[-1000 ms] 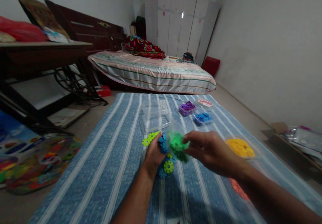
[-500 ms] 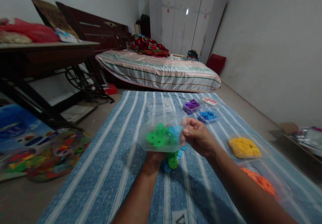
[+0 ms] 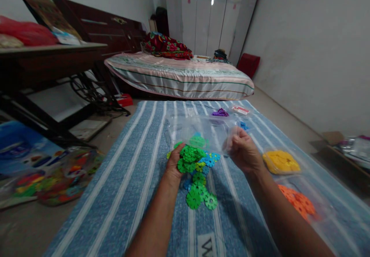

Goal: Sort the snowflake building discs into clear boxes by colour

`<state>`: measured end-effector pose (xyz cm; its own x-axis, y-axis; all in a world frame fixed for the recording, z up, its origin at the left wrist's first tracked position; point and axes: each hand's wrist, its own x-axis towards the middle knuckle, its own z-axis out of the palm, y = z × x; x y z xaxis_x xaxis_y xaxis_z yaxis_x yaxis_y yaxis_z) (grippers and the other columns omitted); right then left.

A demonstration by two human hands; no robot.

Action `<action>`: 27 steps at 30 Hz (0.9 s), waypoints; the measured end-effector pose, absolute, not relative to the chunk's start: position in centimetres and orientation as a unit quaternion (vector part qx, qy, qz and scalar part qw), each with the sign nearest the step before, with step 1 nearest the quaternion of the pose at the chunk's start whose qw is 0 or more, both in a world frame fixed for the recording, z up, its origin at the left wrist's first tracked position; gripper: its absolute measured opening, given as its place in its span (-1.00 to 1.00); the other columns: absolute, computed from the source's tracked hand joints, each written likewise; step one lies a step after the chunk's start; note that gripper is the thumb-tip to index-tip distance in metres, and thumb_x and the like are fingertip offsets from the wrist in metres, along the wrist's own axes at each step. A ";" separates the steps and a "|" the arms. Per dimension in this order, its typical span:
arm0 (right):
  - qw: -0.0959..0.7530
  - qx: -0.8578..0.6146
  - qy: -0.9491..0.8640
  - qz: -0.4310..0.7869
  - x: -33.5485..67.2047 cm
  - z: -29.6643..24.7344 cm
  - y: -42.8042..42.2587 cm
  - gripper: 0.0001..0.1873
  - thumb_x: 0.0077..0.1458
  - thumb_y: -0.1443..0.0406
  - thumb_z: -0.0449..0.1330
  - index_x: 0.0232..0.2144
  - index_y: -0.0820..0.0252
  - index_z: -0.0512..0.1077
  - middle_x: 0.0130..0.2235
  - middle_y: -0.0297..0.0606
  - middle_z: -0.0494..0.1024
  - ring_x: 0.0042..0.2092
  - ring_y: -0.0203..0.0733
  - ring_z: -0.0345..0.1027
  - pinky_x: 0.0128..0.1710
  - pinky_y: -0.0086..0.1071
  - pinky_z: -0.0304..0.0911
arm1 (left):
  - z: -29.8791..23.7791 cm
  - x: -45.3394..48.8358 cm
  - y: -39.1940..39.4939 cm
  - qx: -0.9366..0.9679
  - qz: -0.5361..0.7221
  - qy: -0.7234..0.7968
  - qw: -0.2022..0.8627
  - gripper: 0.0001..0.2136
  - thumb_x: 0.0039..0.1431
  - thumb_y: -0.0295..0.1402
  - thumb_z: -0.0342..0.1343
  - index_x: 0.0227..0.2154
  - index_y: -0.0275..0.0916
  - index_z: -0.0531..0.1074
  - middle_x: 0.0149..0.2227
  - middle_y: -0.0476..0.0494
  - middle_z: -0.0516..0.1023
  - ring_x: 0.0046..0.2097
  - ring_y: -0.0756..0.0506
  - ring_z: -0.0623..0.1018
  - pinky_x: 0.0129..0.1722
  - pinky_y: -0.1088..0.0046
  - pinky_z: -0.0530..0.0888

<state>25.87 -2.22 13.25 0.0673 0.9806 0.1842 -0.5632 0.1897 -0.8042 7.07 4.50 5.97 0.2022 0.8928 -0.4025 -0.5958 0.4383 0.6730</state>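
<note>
My left hand (image 3: 174, 163) is closed around a heap of green snowflake discs (image 3: 190, 156), thumb on top. In my right hand (image 3: 245, 150) is the edge of a clear plastic box (image 3: 218, 135), tilted above the pile, with some green showing through its wall. Below and beside my left hand, blue discs (image 3: 210, 160) and loose green discs (image 3: 198, 195) lie on the striped blue cloth (image 3: 115, 195). The left fingers are partly hidden under the green discs.
To the right are boxes of yellow discs (image 3: 281, 162) and orange discs (image 3: 297, 202). Purple discs (image 3: 220, 112), blue discs (image 3: 244, 126) and a red-and-white labelled box (image 3: 240, 110) lie at the far end. Bags of coloured pieces (image 3: 66, 183) stand left on the floor.
The clear box has tipped and moved up and right with my right hand. Green discs that were inside it now rest in my left hand, and more lie on the cloth.
</note>
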 end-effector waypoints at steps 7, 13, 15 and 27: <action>0.707 -0.309 -0.356 0.528 28.6 12.2 -3.2 -0.70 -0.15 0.23 0.36 -0.43 0.08 0.30 -0.64 -0.56 0.27 -0.57 -0.38 0.18 -0.56 -0.51 0.13 | 7.2 7.2 3.7 0.272 0.527 0.443 0.672 -0.62 -0.21 -0.53 0.25 -0.22 -0.30 0.47 -0.49 -0.06 0.59 -0.42 -0.14 0.60 -0.38 0.36 0.54; 0.722 -0.327 -0.329 0.513 30.2 11.1 -4.5 -0.69 -0.16 0.25 0.37 -0.34 0.07 0.36 -0.61 -0.53 0.37 -0.57 -0.38 0.21 -0.53 -0.50 0.17 | 8.0 7.7 3.4 0.322 0.516 0.404 0.683 -0.58 -0.23 -0.54 0.22 -0.18 -0.29 0.46 -0.26 -0.17 0.61 -0.27 -0.13 0.61 -0.36 0.44 0.51; 0.721 -0.344 -0.333 0.501 31.1 10.7 -5.1 -0.69 -0.15 0.25 0.37 -0.34 0.07 0.37 -0.59 -0.49 0.41 -0.56 -0.36 0.25 -0.54 -0.49 0.19 | 7.6 7.6 3.5 0.330 0.522 0.417 0.667 -0.60 -0.26 -0.54 0.23 -0.22 -0.29 0.48 -0.17 -0.19 0.59 -0.25 -0.11 0.59 -0.34 0.48 0.49; 0.721 -0.403 -0.368 0.427 35.1 11.2 -6.0 -0.70 -0.21 0.30 0.43 -0.36 0.15 0.47 -0.58 -0.41 0.51 -0.58 -0.34 0.37 -0.55 -0.49 0.30 | 8.1 7.5 3.0 0.396 0.474 0.457 0.640 -0.61 -0.27 -0.24 0.35 -0.29 -0.28 0.55 -0.09 -0.25 0.57 0.08 -0.27 0.45 0.02 0.22 0.37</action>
<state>35.07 -5.96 11.19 0.3646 0.9122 0.1872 -0.3181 0.3109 -0.8956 7.53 2.99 8.11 0.1331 0.9685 -0.2104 -0.2454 0.2379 0.9398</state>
